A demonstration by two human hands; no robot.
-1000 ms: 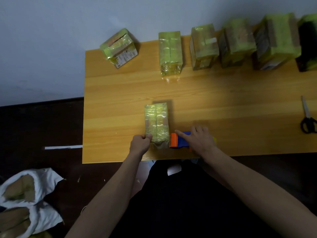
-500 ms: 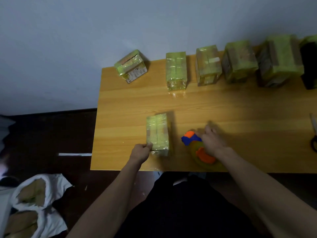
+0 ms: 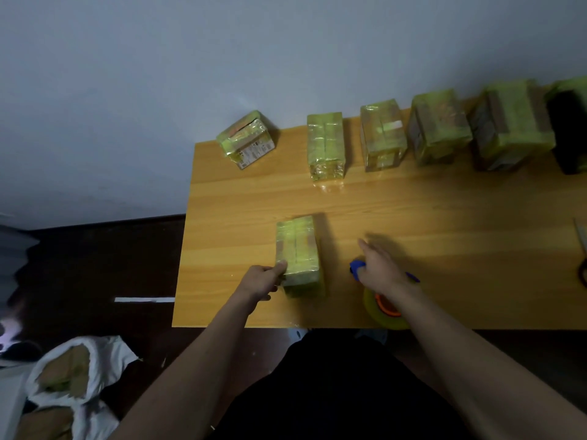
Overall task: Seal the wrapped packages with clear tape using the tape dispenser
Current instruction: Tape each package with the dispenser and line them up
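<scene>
Since half a second ago the right hand point(image 3: 379, 269) has let go of the tape dispenser point(image 3: 386, 304) and lifted above it, its grip now loose, fingers stretched toward 11 o'clock and blurred. The dispenser lies flat on the desk point(image 3: 413, 217) near the front edge, its blue head showing under the hand and its orange hub and yellowish tape roll at 6 o'clock from the palm. The left hand point(image 3: 262, 281) has not shifted: its grip pinches the near left corner of the wrapped package point(image 3: 297, 254), thumb on top. That package sits at 9 o'clock from the dispenser, apart from it. Six more wrapped packages point(image 3: 325, 150) line the far edge of the desk by the wall. Scissors point(image 3: 583, 249) lie at the right border.
</scene>
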